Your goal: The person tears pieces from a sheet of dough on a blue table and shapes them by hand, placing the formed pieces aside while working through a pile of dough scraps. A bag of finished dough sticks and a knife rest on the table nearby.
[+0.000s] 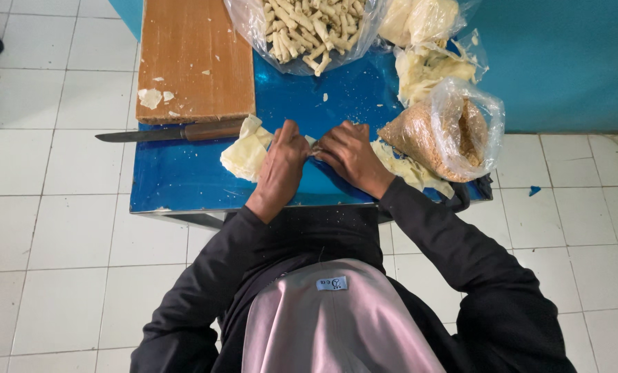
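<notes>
My left hand (281,166) and my right hand (350,155) meet at the middle of a low blue table (178,183), fingers pinched together on a small pale roll of wrapper (312,141) between them. A stack of pale yellow wrapper sheets (245,153) lies just left of my left hand. More sheets (409,169) lie by my right wrist. A clear bag of brown filling (440,135) sits right of my right hand.
A wooden cutting board (195,59) lies at the table's back left, with a long knife (167,132) along its near edge. A clear bag of finished pale rolls (309,27) and bags of wrappers (426,41) stand at the back. White tiled floor surrounds the table.
</notes>
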Action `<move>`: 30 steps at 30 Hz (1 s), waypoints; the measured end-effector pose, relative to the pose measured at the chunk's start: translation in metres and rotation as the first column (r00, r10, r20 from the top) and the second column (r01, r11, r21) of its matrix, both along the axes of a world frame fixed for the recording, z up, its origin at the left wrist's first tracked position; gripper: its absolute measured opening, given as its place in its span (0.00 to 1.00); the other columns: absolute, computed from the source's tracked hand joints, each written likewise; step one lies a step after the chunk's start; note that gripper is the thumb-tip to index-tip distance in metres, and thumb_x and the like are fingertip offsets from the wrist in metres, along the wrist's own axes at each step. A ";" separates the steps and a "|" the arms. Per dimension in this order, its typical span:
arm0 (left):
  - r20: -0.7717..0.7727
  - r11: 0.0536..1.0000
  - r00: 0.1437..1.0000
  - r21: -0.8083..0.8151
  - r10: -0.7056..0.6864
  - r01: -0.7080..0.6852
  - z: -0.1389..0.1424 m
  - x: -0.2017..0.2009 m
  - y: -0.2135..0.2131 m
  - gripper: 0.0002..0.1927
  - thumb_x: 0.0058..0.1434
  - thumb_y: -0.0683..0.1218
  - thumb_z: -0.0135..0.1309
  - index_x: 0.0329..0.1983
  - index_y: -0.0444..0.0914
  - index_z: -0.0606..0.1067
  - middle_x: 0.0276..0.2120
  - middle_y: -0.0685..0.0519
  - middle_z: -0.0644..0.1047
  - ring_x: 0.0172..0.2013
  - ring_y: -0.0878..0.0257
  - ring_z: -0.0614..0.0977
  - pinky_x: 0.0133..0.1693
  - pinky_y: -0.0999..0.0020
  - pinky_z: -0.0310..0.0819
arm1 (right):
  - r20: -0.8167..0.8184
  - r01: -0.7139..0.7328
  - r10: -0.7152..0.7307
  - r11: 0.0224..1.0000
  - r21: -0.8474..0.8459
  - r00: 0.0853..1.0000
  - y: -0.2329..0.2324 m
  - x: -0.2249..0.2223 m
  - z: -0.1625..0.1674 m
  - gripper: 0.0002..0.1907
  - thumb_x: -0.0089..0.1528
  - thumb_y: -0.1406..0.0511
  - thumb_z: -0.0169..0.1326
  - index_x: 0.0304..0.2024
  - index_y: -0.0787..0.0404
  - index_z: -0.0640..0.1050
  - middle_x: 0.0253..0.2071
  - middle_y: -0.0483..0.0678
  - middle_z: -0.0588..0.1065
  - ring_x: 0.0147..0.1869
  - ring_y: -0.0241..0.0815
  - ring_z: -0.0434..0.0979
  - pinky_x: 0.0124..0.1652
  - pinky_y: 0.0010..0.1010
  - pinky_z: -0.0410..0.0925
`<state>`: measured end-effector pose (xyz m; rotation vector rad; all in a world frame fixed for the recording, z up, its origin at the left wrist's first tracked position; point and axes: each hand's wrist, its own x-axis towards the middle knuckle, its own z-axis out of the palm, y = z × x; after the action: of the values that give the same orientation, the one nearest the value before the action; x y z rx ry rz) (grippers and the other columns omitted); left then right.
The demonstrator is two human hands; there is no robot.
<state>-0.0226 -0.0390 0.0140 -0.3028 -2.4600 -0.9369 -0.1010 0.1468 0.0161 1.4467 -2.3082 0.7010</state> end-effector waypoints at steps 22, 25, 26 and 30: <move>-0.161 0.899 0.960 -0.343 0.228 -0.272 0.015 0.003 0.005 0.06 0.59 0.41 0.61 0.39 0.37 0.78 0.51 0.47 0.72 0.61 0.47 0.67 0.62 0.42 0.52 | -0.158 0.124 -0.122 0.992 0.003 0.980 0.001 0.003 -0.005 0.09 0.65 0.64 0.57 0.47 0.50 0.82 0.52 0.40 0.76 0.56 0.43 0.70 0.50 0.45 0.55; -0.163 0.871 0.954 -0.393 0.251 -0.296 0.013 0.000 0.003 0.05 0.60 0.40 0.59 0.40 0.37 0.78 0.52 0.47 0.73 0.62 0.47 0.67 0.63 0.42 0.52 | -0.171 0.127 -0.122 0.992 0.019 0.978 0.001 0.008 -0.003 0.12 0.65 0.67 0.56 0.51 0.52 0.82 0.53 0.40 0.75 0.57 0.42 0.70 0.51 0.45 0.55; -0.159 0.859 0.953 -0.414 0.257 -0.301 0.011 0.000 0.003 0.06 0.61 0.40 0.59 0.41 0.37 0.78 0.53 0.47 0.73 0.63 0.48 0.67 0.63 0.43 0.51 | -0.172 0.130 -0.123 0.991 0.029 0.977 -0.001 0.008 -0.002 0.14 0.66 0.67 0.55 0.53 0.51 0.81 0.54 0.39 0.75 0.57 0.42 0.70 0.51 0.45 0.55; -0.185 0.869 0.916 -0.294 0.356 -0.398 0.005 0.008 -0.012 0.11 0.63 0.42 0.58 0.48 0.39 0.79 0.52 0.49 0.73 0.61 0.49 0.66 0.59 0.47 0.56 | -0.169 0.141 -0.132 0.989 0.041 0.977 -0.009 -0.003 -0.004 0.16 0.65 0.69 0.54 0.54 0.49 0.81 0.53 0.40 0.74 0.57 0.42 0.69 0.49 0.45 0.54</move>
<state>-0.0144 -0.0515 0.0191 0.0194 -2.4253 -0.3328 -0.1037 0.1374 0.0116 1.2998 -2.2856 0.4648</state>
